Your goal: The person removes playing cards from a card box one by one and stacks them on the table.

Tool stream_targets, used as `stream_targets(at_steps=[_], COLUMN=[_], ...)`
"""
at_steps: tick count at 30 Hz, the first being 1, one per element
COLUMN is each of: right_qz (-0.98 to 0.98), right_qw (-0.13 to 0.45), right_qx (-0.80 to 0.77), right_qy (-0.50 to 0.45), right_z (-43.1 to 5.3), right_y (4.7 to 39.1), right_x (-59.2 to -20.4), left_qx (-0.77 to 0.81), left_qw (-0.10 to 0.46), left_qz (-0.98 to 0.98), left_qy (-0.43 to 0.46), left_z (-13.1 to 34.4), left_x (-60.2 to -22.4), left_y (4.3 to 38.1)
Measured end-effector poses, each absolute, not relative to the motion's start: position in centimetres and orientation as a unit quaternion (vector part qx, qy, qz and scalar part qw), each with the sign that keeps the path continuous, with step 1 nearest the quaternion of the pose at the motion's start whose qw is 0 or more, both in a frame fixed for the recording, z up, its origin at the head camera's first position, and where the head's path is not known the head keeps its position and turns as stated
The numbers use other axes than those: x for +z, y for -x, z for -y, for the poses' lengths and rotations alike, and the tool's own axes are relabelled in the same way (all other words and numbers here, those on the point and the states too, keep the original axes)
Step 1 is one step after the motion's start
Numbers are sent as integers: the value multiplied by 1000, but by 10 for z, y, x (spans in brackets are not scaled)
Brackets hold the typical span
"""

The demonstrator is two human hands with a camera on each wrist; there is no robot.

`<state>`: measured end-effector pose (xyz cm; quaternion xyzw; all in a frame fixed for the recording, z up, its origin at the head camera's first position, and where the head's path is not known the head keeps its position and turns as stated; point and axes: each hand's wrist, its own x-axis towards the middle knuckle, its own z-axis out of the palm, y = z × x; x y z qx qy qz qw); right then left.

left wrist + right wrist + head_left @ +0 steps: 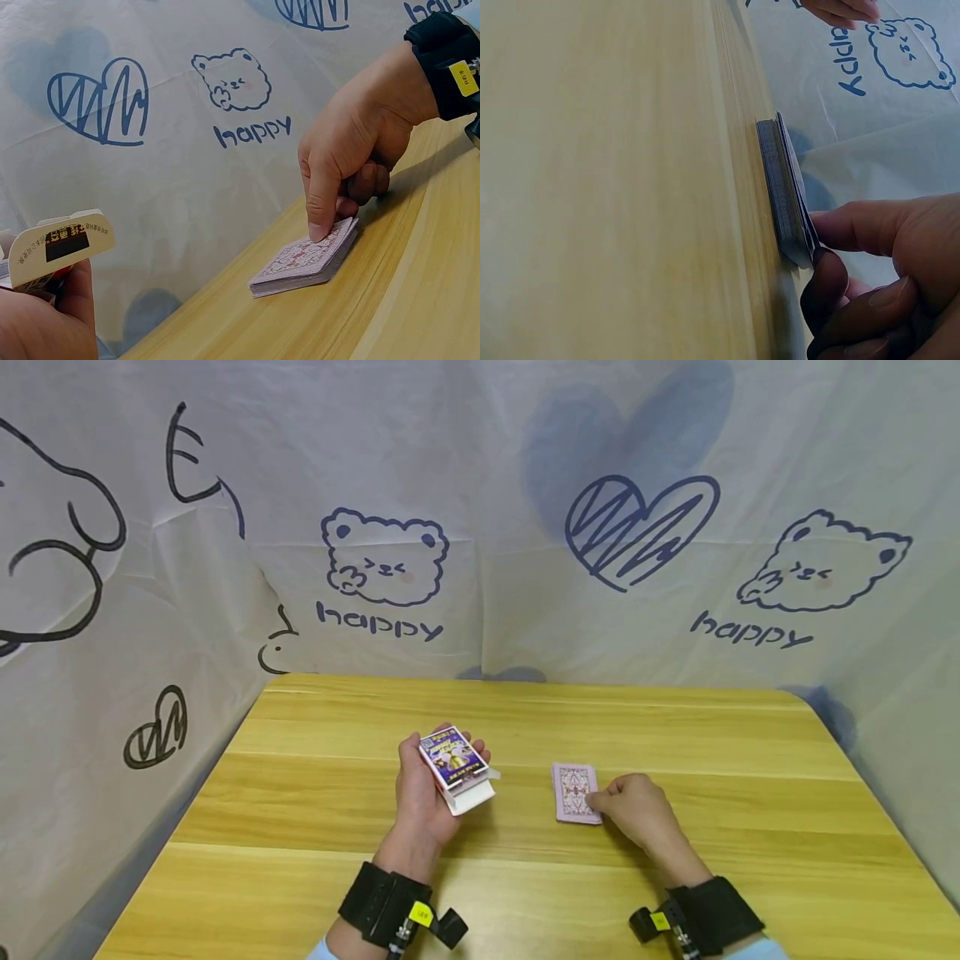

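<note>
My left hand holds a purple-fronted playing-card box in its upturned palm, thumb along one side. The box's white flap hangs open toward me. To its right, a deck of playing cards with red-patterned backs lies face down on the table. My right hand is at the deck's right edge, thumb on top and a curled finger below. In the right wrist view, the right hand pinches the corner of the top card or cards, lifted slightly off the deck; how many cannot be told.
Both hands are over a wooden table. A pale cloth with drawn bears, hearts and lettering hangs behind it and along the sides. Each wrist wears a black strap with a small camera.
</note>
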<state>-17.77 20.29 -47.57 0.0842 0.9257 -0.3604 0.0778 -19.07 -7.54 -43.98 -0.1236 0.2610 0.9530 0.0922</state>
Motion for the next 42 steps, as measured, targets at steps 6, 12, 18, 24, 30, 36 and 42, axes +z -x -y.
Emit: stream_targets(at_steps=[6, 12, 18, 24, 30, 36, 42], right_qz=[-925, -919, -888, -840, -807, -780, -769], right_qw=[74, 61, 16, 9, 37, 71, 76], right_qx=[-362, -380, -453, -542, -590, -621, -632], right_qy=[-84, -90, -72, -22, 2, -23, -56], right_z=[-202, -200, -182, -144, -113, -101, -100], right_y=[178, 178, 169, 156, 152, 150, 148], right_x=[-476, -473, -451, -429, -427, -436, -441], left_qx=[952, 953, 949, 946, 945, 945, 945], left_qw=[91, 102, 107, 102, 109, 125, 138], left_qz=[-264, -260, -270, -285, -288, -285, -287], left_qy=[122, 119, 121, 117, 107, 99, 72], left_z=[77, 75, 68, 61, 58, 56, 52], left_x=[-440, -442, -447, -452, -453, -453, -452], left_y=[191, 190, 191, 189, 186, 183, 180])
